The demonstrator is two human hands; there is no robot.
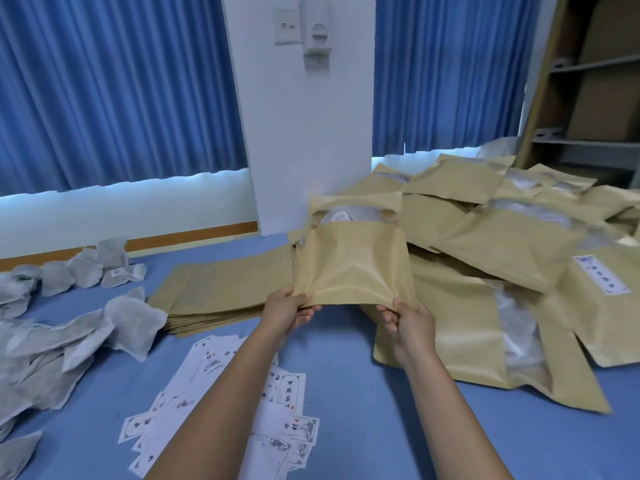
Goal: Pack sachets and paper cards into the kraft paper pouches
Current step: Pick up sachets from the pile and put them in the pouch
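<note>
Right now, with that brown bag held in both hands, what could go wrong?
The left hand and right hand pinch the pouch only by its near corners, so it might slip. The filled pouches lie in a loose heap; adding this one could make some slide. The forearms hang over loose paper cards and might scatter them.

Both bare forearms reach forward from the near edge of the surface (349, 382), drawing slightly closer together toward its middle. The left hand (289, 311) pinches the lower left corner of a kraft pouch (353, 268), thumb on the front and fingers curled underneath. The right hand (414, 327) pinches the lower right corner, fingertips curled at the edge. The hands are about level and apart from each other.
</note>
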